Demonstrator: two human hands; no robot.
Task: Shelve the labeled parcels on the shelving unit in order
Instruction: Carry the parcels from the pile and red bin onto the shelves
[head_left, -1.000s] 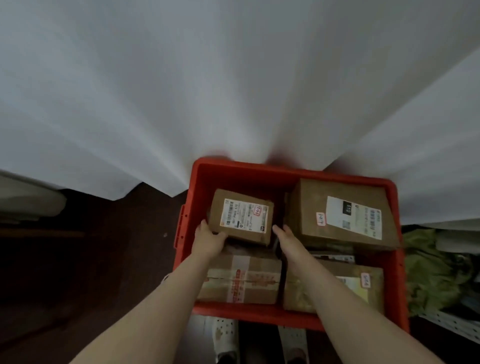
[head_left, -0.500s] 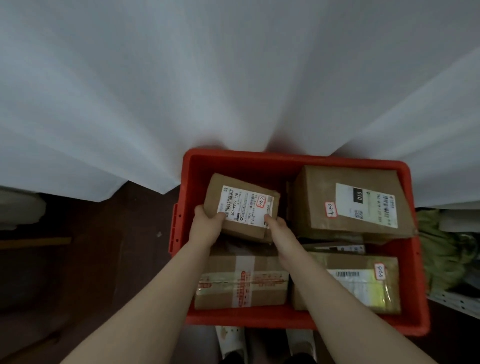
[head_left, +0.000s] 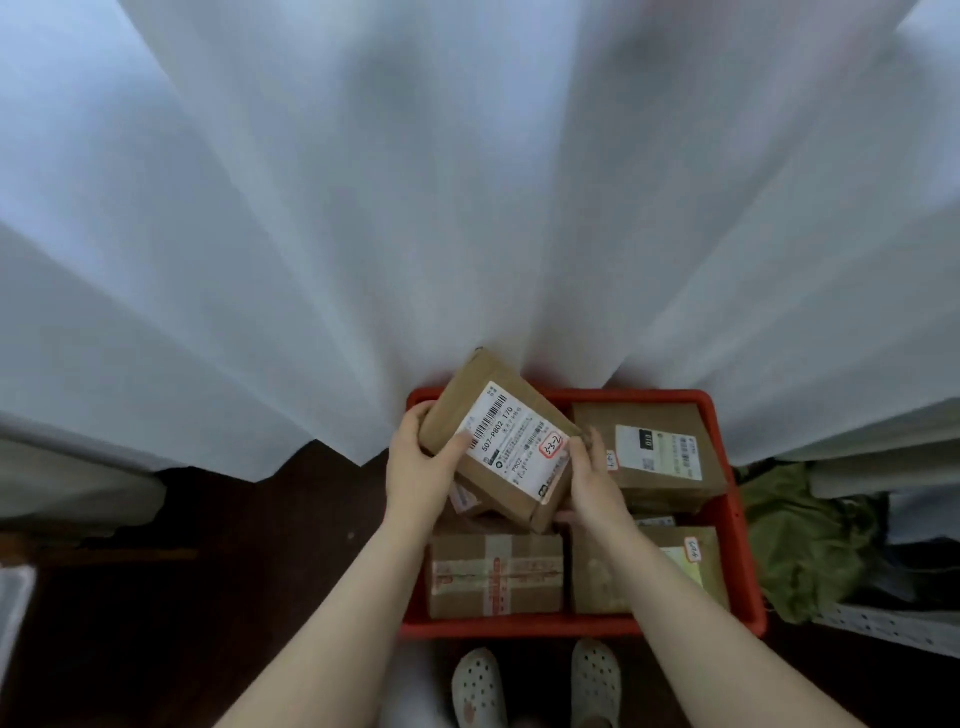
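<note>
Held parcel (head_left: 498, 441): small brown carton, tilted, label face up, clear above the far-left part of the crate and partly over its far rim.
Label on it: white shipping sticker with barcode and "507-P802 T70"; small red-framed handwritten tag at its right end, too small to read for sure.
Left hand (head_left: 421, 467): curled round the carton's left edge, thumb lying on top beside the sticker.
Right hand (head_left: 592, 478): curled round the carton's near-right corner, fingers underneath, thumb up beside the red-framed tag.
Red crate (head_left: 519, 630): on the dark floor (head_left: 208, 571), against the white curtain (head_left: 467, 208).
Taped parcel (head_left: 496, 571): near-left in the crate, flat, crossed with printed tape.
Large parcel (head_left: 654, 452): far-right in the crate, white label on top, small tag at its left edge.
Near-right parcel (head_left: 613, 571): flat, partly under the right forearm, handwritten tag at its far-right corner.
Below the held carton: edge of another parcel, mostly hidden.
Green cloth (head_left: 800, 535): bunched just right of the crate.
White clogs (head_left: 478, 686): on the floor, near side of the crate.
</note>
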